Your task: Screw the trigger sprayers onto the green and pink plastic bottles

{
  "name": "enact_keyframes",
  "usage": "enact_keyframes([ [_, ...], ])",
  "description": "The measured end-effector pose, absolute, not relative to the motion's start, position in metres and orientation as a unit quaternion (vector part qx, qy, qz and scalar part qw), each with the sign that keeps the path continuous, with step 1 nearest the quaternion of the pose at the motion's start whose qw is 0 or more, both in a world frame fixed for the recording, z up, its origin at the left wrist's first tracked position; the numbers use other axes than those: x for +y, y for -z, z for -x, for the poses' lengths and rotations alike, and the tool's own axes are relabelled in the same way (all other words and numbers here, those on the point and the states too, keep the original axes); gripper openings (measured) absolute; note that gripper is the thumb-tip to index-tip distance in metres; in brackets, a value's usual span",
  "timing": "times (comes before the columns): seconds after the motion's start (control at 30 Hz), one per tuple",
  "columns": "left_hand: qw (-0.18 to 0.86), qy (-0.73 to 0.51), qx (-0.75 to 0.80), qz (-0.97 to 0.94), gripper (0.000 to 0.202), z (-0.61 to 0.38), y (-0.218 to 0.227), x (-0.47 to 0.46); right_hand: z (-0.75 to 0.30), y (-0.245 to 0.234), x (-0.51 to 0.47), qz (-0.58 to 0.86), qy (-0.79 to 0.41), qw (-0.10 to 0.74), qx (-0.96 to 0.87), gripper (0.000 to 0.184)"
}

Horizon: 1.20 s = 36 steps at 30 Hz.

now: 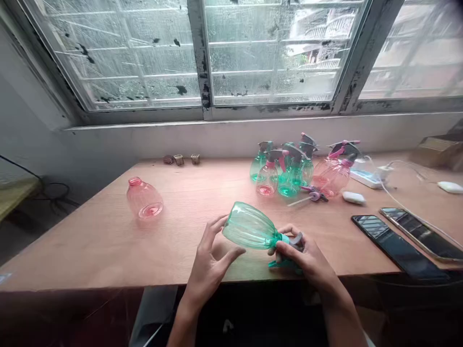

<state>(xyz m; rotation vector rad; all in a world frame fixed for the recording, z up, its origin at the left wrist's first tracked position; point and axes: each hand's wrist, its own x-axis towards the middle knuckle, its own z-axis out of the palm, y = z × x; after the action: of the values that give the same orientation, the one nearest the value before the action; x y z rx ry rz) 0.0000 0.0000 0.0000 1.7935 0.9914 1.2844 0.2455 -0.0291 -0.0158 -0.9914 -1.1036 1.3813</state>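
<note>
A clear green spray bottle (249, 226) is held tilted above the table's front edge, its base toward the upper left. My right hand (304, 253) is closed around its neck and grey sprayer head, with the green trigger (282, 263) showing below the fingers. The fingers hide part of the head. At the base end, my left hand (213, 255) is open, thumb spread apart below the bottle. Its fingertips are at the base; whether they touch it I cannot tell. Farther left, a pink bottle (143, 198) without a sprayer head sits on the table.
Several green and pink spray bottles (289, 168) stand at the back right, a loose pink-and-grey sprayer head (315, 193) before them. Two phones (394, 246), a white case (353, 197) and a charging cable (401, 200) lie right. Small brown blocks (179, 159) sit by the wall.
</note>
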Motion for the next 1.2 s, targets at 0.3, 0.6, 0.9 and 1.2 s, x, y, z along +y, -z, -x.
enact_keyframes([
  [0.3, 0.394, -0.518, 0.362, -0.667, 0.037, 0.002, 0.011, -0.002, -0.246, 0.014, -0.032, 0.41, -0.567, 0.525, -0.485, 0.039],
  [0.6, 0.349, -0.509, 0.384, -0.686, 0.042, 0.001, 0.008, 0.001, -0.248, 0.02, -0.03, 0.4, -0.553, 0.547, -0.484, 0.038],
  [0.9, 0.347, -0.473, 0.384, -0.713, 0.056, 0.001, -0.001, -0.006, -0.247, 0.02, -0.028, 0.403, -0.55, 0.551, -0.481, 0.04],
  [1.2, 0.392, -0.535, 0.373, -0.649, 0.036, 0.0, 0.01, -0.005, -0.248, 0.018, -0.032, 0.411, -0.564, 0.513, -0.499, 0.037],
])
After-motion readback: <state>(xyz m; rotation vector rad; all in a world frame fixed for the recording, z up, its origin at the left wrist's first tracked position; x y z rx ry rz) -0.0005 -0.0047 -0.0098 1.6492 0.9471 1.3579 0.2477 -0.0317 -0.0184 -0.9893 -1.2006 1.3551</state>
